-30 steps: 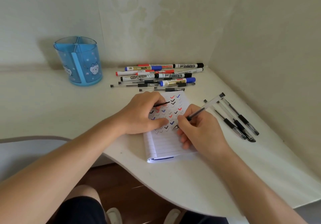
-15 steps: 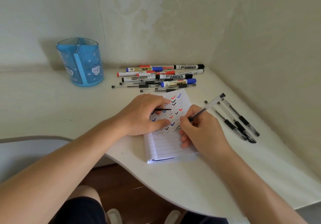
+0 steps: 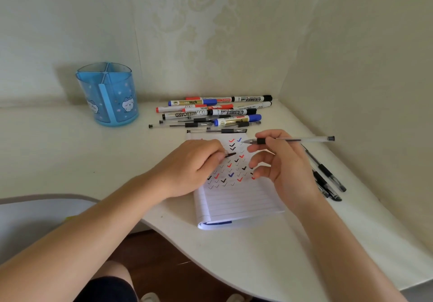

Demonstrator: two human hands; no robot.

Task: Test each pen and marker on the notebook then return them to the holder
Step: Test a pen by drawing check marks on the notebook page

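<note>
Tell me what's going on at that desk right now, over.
Right hand grips clear pen, held level over notebook. Left hand on page, pinching black cap. Holder back left; marker pile behind notebook, not blocking.

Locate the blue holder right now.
In the head view, the holder stands upright at the far left of the desk, left of the pile of markers and not touching it.

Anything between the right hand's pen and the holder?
Nothing upright. The pen in the right hand is over the notebook; only the pile of markers lies along the line to the holder. The left hand, holding the cap, is off it.
</note>
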